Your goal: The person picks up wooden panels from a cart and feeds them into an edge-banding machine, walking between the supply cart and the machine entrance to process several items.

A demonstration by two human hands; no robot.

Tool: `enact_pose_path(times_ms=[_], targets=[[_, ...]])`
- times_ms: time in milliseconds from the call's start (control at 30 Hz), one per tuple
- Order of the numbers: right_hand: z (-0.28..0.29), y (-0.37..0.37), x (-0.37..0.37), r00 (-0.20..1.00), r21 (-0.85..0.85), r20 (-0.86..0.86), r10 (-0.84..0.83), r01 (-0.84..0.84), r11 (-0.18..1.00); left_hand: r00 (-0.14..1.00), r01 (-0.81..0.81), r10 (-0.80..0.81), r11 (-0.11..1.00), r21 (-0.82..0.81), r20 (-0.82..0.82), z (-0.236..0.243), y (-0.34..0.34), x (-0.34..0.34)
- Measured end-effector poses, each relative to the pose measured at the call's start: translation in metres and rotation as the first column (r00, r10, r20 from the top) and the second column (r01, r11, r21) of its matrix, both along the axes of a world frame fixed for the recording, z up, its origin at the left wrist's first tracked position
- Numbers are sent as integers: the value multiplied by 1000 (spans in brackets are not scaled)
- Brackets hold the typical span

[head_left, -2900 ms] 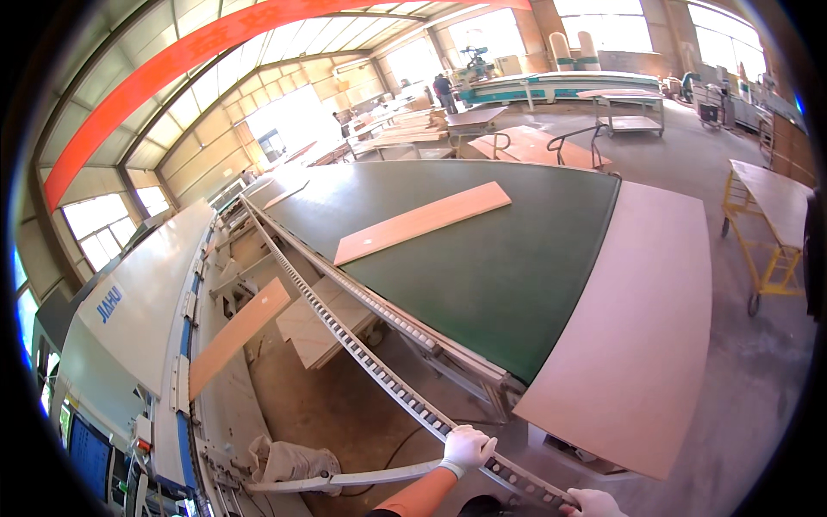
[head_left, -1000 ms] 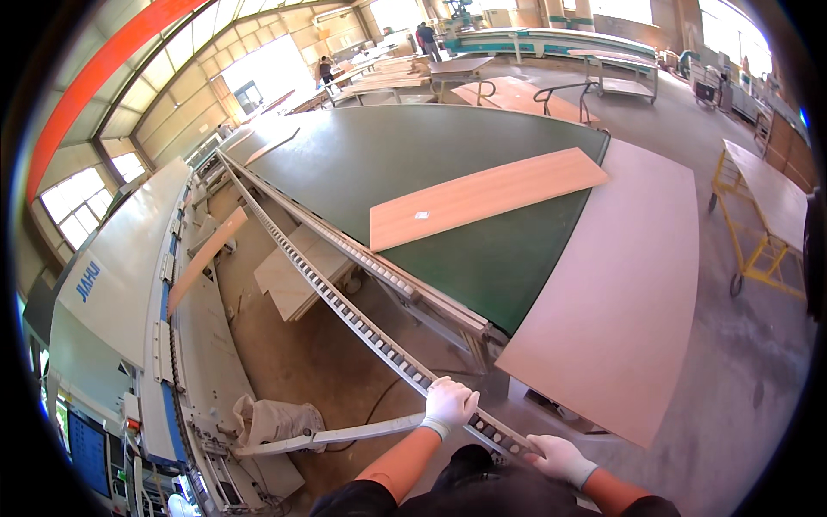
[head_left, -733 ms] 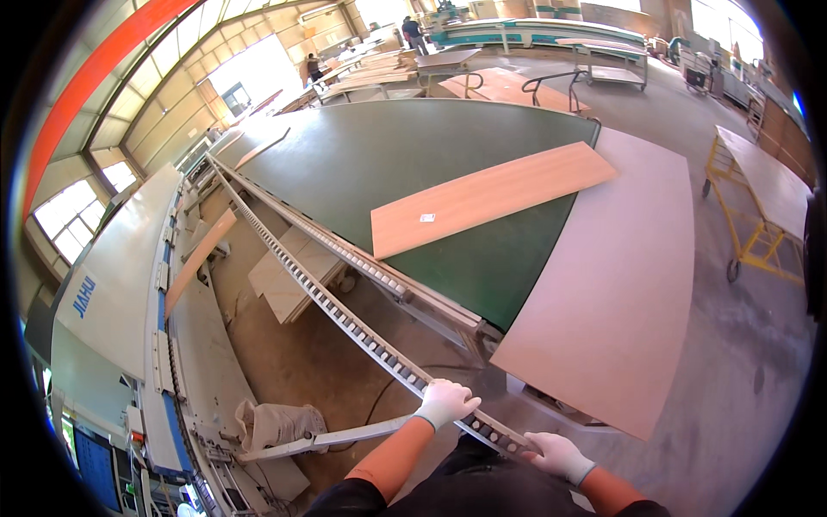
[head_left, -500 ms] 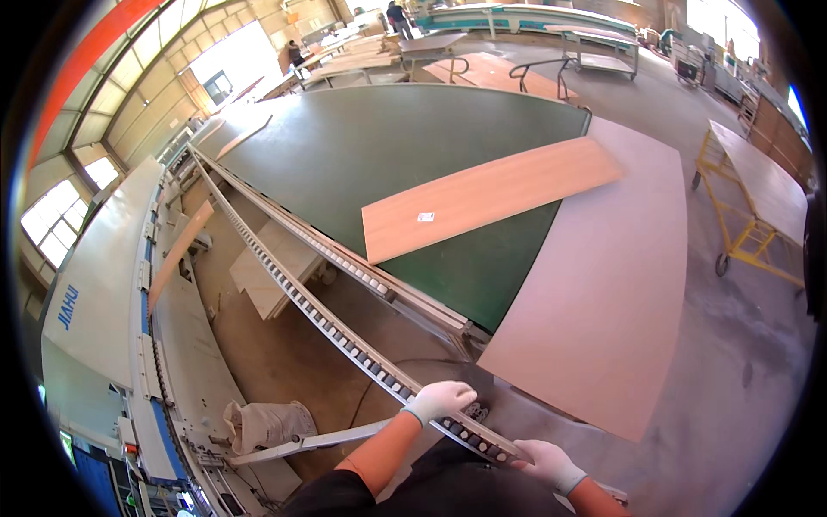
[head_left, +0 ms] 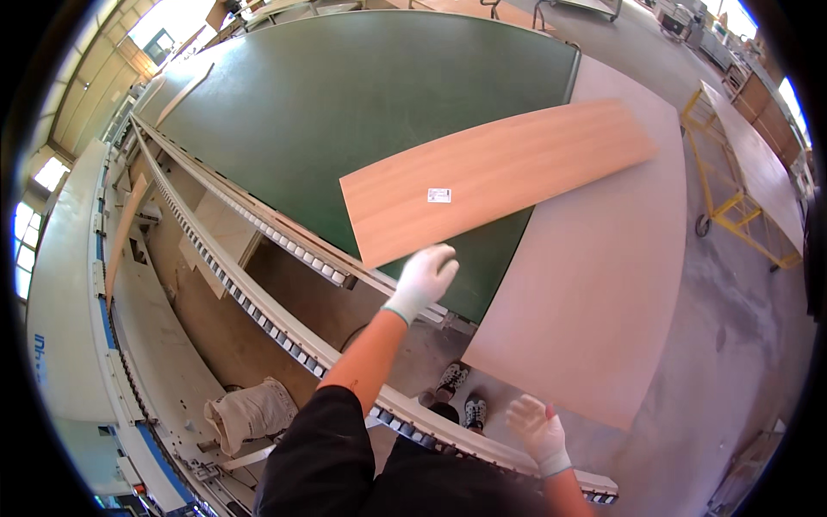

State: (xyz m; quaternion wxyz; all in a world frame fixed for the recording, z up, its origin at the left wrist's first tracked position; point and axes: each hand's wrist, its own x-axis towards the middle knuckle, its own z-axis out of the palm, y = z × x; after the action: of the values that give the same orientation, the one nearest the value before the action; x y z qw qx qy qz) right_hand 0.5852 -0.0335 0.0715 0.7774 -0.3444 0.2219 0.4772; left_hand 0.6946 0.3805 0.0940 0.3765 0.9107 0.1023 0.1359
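My left hand (head_left: 424, 280), in a white glove, reaches over the green belt table (head_left: 379, 95), just off the near edge of a wood-grain panel (head_left: 495, 177). Its fingers are loosely bent, the thumb apart, with nothing held. A small white label (head_left: 439, 196) is on the panel, which lies slantwise across the belt and onto a pale pinkish board (head_left: 594, 258). My right hand (head_left: 537, 431), also gloved, is open with fingers spread, between the roller rail (head_left: 297, 345) and the board's near corner. The long rail passes between my arms and the table.
A long white machine (head_left: 65, 302) with a blue strip runs along the left. A beige sack (head_left: 250, 414) sits beside its base. At the right stands a yellow-framed cart (head_left: 732, 207) carrying a board. My shoes (head_left: 461, 392) show on the floor beyond the rail.
Both hands have come off the roller rail. My left hand has moved forward to the panel's near edge; my right hand has opened beside the rail. The view has tilted downward.
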Motion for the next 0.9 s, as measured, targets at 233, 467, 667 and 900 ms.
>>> enact_pose_path(times_ms=[233,467,667,900], targets=[[-32,49,43,977,-243,198,84,-34,969,939,-241,330,832,501,-98,-51,124,60],[-50,62,69,974,-411,218,53,43,911,804,-194,289,954,230,-519,-46,175,100],[-54,133,106,936,-495,303,177,-3,869,771,-10,145,976,216,-620,-40,132,127],[-36,153,116,932,-353,211,-295,354,866,814,189,-38,961,202,-579,-49,54,102]])
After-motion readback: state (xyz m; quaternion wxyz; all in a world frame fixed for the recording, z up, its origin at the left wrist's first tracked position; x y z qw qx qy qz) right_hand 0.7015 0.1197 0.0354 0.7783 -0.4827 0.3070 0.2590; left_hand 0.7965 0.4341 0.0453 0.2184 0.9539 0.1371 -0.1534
